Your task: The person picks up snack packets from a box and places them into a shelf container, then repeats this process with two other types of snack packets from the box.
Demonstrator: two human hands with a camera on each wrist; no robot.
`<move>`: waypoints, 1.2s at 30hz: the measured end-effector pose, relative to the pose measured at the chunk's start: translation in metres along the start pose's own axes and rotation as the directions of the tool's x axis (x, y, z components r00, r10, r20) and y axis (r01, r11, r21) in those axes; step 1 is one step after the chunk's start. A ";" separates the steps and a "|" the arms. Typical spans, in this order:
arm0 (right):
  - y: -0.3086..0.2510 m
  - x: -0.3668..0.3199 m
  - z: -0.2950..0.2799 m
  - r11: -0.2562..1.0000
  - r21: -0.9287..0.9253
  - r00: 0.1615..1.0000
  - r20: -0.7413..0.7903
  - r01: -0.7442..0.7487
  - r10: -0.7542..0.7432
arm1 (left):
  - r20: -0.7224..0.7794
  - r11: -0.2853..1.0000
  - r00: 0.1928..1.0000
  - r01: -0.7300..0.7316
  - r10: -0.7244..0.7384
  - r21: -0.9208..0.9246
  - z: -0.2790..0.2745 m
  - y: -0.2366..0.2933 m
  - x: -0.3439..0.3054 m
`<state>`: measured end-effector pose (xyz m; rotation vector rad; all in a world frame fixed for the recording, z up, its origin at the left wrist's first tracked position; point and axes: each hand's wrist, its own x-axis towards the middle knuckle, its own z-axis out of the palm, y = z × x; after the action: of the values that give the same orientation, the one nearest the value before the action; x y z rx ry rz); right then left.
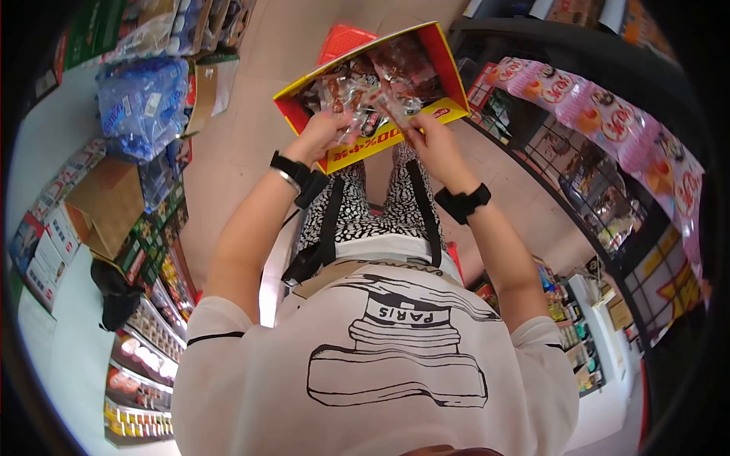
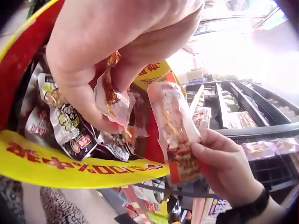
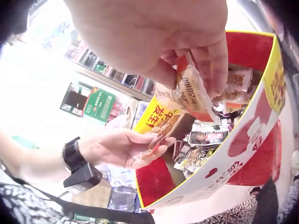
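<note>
A yellow and red cardboard box [image 1: 449,64] in front of the person holds several small snack packets, some of them dark packets [image 3: 208,135]. My left hand [image 1: 323,133] pinches a small clear-and-orange snack packet [image 2: 112,100] over the box's left part. The right hand [image 1: 437,152] grips a longer snack packet [image 2: 173,130] with orange ends between thumb and fingers, at the box's near edge. In the right wrist view this packet hangs from the fingers over the box, and the left hand [image 3: 124,147] is beside it. Both wrists wear black bands.
Something red and plastic [image 1: 346,42] shows behind the box. At the right, a black mesh rack [image 1: 601,205] carries pink snack bags [image 1: 555,91] along its edge. Blue-wrapped bottles [image 1: 144,102] and an open brown carton [image 1: 106,201] stand at the left, near stocked shelves.
</note>
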<state>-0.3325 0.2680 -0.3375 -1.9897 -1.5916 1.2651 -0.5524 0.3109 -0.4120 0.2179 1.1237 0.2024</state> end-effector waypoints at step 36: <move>0.096 -0.468 -0.153 0.991 -0.011 0.457 -0.887 0.130 -0.070 | 0.723 0.273 0.641 -0.670 -0.258 0.691 0.348 -0.078 -0.210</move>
<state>-0.1538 -0.1410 -0.1086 -1.9243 -1.0424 0.0604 -0.3208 0.1549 -0.1064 1.4985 0.1686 -0.3555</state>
